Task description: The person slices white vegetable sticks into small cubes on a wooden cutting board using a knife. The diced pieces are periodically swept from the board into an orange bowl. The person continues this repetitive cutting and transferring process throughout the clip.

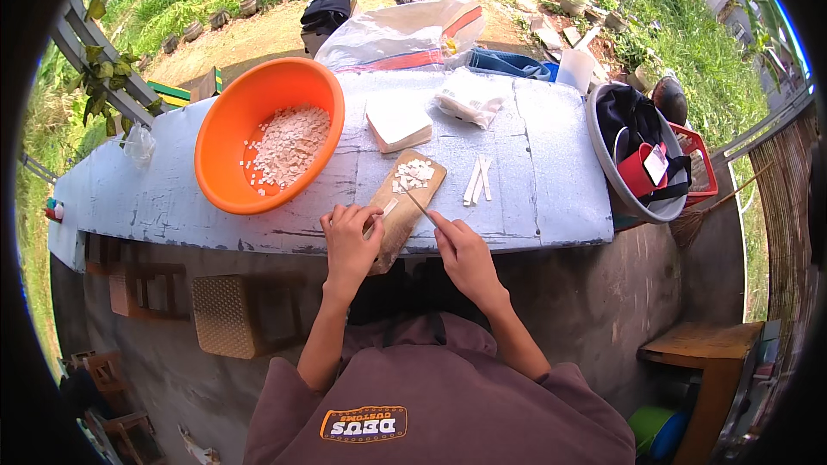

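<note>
A knife (417,201) is in my right hand (466,257), its blade slanting over a wooden cutting board (404,223). My left hand (351,236) is at the board's left edge, fingertips by a short white strip (389,207). Whether the fingers pinch the strip, I cannot tell. Toward the board's far end lies a heap of small white cut pieces (414,175). Right of the board are a few loose white strips (477,181). Behind it sits a stack of square white sheets (398,124). An orange basin (213,142) on the left holds many small white squares (291,148).
A clear plastic packet (470,100) lies behind the strips on the pale-covered table (562,161). At the right end stands a grey basin (597,142) with a red container (636,171) and dark cloth. A large white sack (387,32) is beyond the far edge. Stools (223,316) stand below left.
</note>
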{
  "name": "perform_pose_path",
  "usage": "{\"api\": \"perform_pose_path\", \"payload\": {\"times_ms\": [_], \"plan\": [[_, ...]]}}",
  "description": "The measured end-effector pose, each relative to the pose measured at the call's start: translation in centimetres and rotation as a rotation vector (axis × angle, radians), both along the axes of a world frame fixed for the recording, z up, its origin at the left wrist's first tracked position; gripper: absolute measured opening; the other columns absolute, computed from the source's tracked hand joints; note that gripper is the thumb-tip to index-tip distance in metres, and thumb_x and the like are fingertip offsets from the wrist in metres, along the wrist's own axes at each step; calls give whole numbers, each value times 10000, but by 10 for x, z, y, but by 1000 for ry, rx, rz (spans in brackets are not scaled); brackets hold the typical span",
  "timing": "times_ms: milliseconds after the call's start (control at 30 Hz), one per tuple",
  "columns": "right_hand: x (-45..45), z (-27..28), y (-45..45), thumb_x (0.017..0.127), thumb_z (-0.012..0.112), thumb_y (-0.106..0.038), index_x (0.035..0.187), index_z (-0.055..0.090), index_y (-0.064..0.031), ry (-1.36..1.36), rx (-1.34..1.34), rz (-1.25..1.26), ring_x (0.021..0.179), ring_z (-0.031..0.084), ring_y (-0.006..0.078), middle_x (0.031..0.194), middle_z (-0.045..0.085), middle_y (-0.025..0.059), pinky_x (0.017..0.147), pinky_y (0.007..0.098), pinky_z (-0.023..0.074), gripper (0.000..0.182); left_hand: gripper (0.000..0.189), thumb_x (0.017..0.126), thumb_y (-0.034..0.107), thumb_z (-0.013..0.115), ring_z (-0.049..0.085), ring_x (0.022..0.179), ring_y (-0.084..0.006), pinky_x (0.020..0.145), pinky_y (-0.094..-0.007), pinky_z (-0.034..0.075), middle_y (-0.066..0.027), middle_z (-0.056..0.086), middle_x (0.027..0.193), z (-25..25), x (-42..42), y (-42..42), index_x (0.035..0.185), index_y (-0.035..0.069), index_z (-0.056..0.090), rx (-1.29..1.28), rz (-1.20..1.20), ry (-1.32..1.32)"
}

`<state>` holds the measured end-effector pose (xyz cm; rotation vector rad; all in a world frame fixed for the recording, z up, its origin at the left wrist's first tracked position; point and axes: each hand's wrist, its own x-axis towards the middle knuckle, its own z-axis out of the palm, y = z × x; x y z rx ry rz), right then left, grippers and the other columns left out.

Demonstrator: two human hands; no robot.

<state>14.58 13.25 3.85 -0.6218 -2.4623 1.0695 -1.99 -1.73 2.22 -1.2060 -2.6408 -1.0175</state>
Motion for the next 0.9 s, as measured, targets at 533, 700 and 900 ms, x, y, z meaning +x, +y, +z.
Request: {"api": "perform_pose_path", "payload": {"times_ms": [533, 700, 900], "plan": [[-12, 14, -19, 1027, 582, -138, 1615, 418, -332, -396, 365, 124, 648, 663, 374, 783, 627, 163, 628, 501, 545, 641, 238, 922, 121, 677, 527, 1103, -269, 1025, -432, 382, -67, 597, 1057, -17, -17, -2, 1151, 119, 743, 72, -203, 5], [-28, 15, -14, 1027, 574, -126, 1641, 364, -345, -449, 390, 164, 646, 663, 391, 747, 639, 179, 629, 516, 541, 684, 228, 924, 118, 671, 521, 1102, -271, 1024, -433, 378, -66, 586, 1063, -12, -19, -5, 1142, 124, 736, 53, -217, 21], [-33, 6, -14, 1023, 569, -102, 1637, 377, -333, -368, 347, 164, 656, 660, 397, 749, 640, 192, 635, 513, 526, 684, 213, 923, 130, 678, 516, 1100, -270, 1035, -445, 369, -57, 587, 1072, -20, -17, -7, 1129, 142, 731, 91, -189, 27]]}}
